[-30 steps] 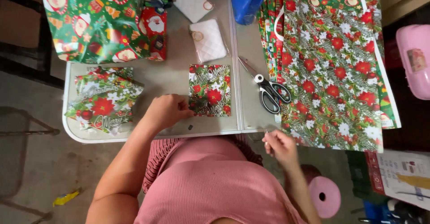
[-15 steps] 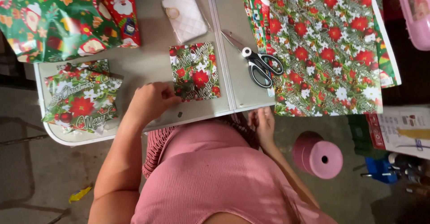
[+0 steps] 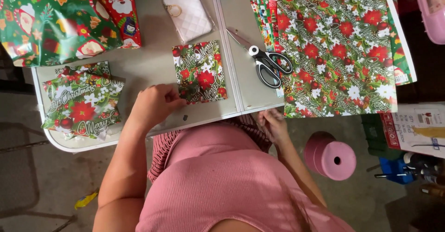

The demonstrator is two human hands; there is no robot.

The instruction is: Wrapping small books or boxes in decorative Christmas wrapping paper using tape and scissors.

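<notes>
1. The left hand (image 3: 155, 104) lies knuckles-up on the grey table (image 3: 148, 69), its fingers curled and pressing the near left corner of a small wrapped parcel (image 3: 201, 72) in poinsettia paper. It reads as holding the parcel down, not lifting it.
2. The parcel lies flat near the middle of the table, just left of the seam between the two table halves.
3. The right hand (image 3: 273, 125) hangs below the near table edge, close to the body. Its fingers look drawn together, perhaps on something small, but the view is too poor to tell what, if anything.
4. The scissors (image 3: 268, 64) lie unused just right of the seam, beside a large sheet of the same paper (image 3: 338, 46).
5. A stack of finished parcels (image 3: 81, 99) sits at the near left of the table; a white quilted pouch (image 3: 187, 13) lies farther away.
6. To do this step well, I would keep the pressing fingers flat over the fold, so that the paper stays taut and the corner crisp, and keep the parcel square to the table edge.
</notes>
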